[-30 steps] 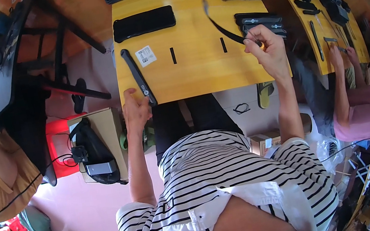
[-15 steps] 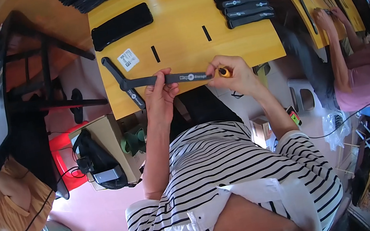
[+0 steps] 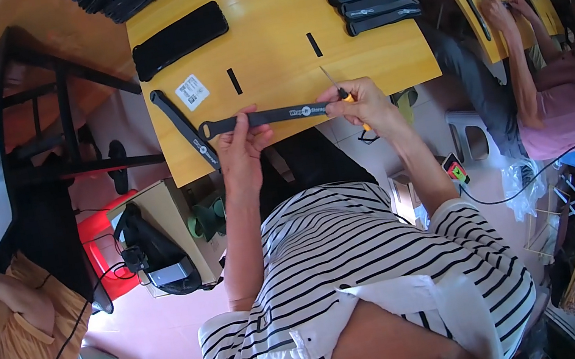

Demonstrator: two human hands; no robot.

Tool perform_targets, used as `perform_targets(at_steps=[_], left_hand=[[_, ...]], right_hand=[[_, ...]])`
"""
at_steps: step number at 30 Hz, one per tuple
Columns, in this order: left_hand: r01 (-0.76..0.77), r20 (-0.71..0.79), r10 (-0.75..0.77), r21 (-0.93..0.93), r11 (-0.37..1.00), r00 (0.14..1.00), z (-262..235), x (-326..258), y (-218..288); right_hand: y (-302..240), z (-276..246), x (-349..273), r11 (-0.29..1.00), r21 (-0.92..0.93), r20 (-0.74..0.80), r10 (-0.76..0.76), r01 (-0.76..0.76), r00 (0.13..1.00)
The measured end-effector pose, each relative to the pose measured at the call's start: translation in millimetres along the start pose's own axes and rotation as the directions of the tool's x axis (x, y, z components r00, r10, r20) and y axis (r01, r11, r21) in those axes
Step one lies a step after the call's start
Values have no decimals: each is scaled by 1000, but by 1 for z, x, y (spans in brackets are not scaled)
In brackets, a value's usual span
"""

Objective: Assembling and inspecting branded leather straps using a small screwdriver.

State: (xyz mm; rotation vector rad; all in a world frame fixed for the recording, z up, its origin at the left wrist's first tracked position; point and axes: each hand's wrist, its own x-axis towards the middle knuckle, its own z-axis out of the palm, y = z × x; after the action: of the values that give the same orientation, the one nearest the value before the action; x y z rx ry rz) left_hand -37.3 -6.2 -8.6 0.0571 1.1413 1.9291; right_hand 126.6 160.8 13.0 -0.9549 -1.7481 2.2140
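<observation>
Stretching along the near edge of the yellow table [image 3: 261, 30], a black strap [image 3: 269, 116] is pinched at its looped end by the left hand [image 3: 241, 145]. The right hand [image 3: 360, 101] grips its other end together with a thin tool [image 3: 332, 82]. Another strap [image 3: 185, 129] lies near the table's left edge.

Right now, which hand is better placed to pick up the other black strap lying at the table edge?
The left hand. It pinches the held strap right beside the loose strap on the yellow table. The right hand is farther off and also holds a small tool.
</observation>
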Motion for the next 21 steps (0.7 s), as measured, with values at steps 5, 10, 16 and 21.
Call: perform_targets(at_steps=[5, 10, 16, 21], left_hand=[[-123, -127, 146, 174, 977, 981, -18, 22, 21], [-118, -146, 182, 364, 924, 973, -12, 56, 28], [-134, -96, 248, 631, 764, 964, -19, 106, 20], [-202, -75, 364, 721, 663, 928, -19, 118, 12]], right_hand=[[1, -18, 24, 991, -86, -112, -116, 106, 987], [-13, -23, 61, 976, -157, -240, -183, 148, 953], [4, -39, 121, 952, -250, -366, -262, 177, 893], [26, -38, 138, 906, -381, -471, -363, 186, 804]])
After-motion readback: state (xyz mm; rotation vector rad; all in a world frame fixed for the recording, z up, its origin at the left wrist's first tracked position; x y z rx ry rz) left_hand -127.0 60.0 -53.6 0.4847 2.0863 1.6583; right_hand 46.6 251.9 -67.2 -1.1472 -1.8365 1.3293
